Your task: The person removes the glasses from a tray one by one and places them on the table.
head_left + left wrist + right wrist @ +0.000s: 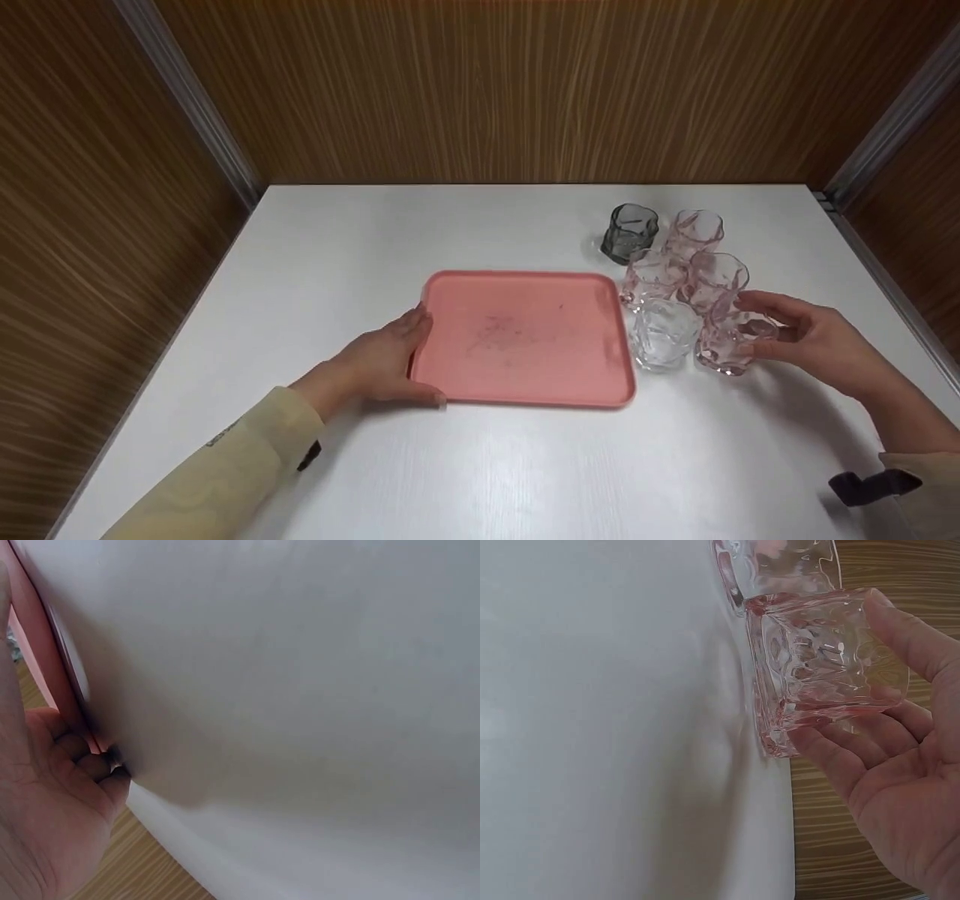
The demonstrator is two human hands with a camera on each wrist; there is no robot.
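A pink tray (525,337) lies flat in the middle of the white table. My left hand (382,360) grips its left edge, with the thumb along the near left corner. The left wrist view shows that hand's (60,787) fingers curled against the tray's rim (45,652). Right of the tray stand several faceted glasses. My right hand (795,334) curls round the nearest pink glass (727,341), which stands on the table. In the right wrist view the thumb and fingers of my right hand (900,787) touch opposite sides of this pink glass (825,660).
A clear glass (664,334) stands between the held glass and the tray. Behind them are more pink glasses (716,281) and a grey glass (630,232). Wood-grain walls (525,90) enclose the table (480,465) at the back and on both sides.
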